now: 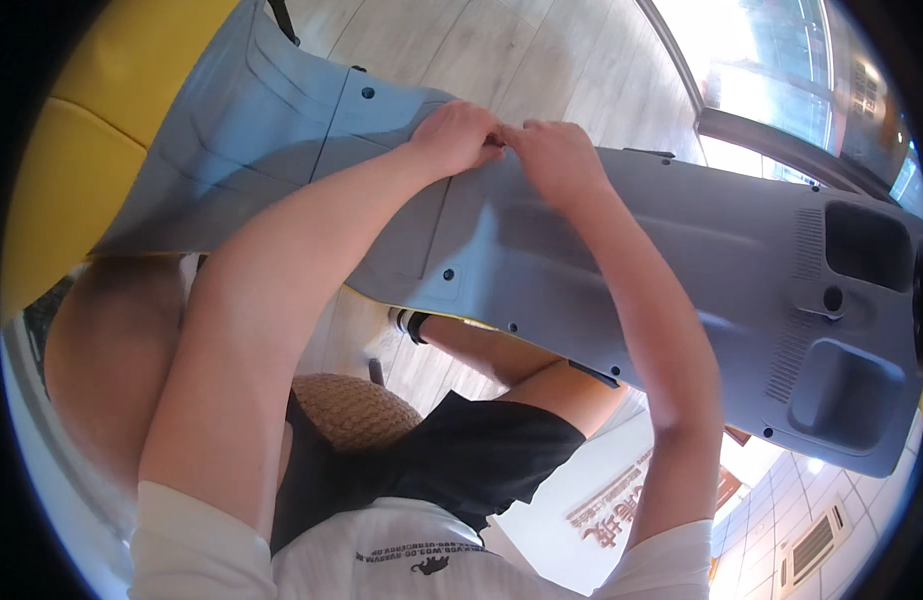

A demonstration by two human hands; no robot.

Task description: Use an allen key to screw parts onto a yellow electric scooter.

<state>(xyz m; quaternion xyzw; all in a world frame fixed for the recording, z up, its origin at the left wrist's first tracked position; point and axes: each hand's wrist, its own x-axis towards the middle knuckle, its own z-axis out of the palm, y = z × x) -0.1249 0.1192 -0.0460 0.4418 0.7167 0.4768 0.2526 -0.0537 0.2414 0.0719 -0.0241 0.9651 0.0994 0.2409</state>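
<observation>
Grey plastic panel; left hand and right hand meet near its edge; can't tell what either's gripping; I'd go gently.

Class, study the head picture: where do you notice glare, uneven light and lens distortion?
Head view: glare washes out the window glass at upper right; head view: pale bluish patches break up darker shading on the grey panel; head view: the fisheye curves straight edges, and black vignetting rounds off the corners.
</observation>
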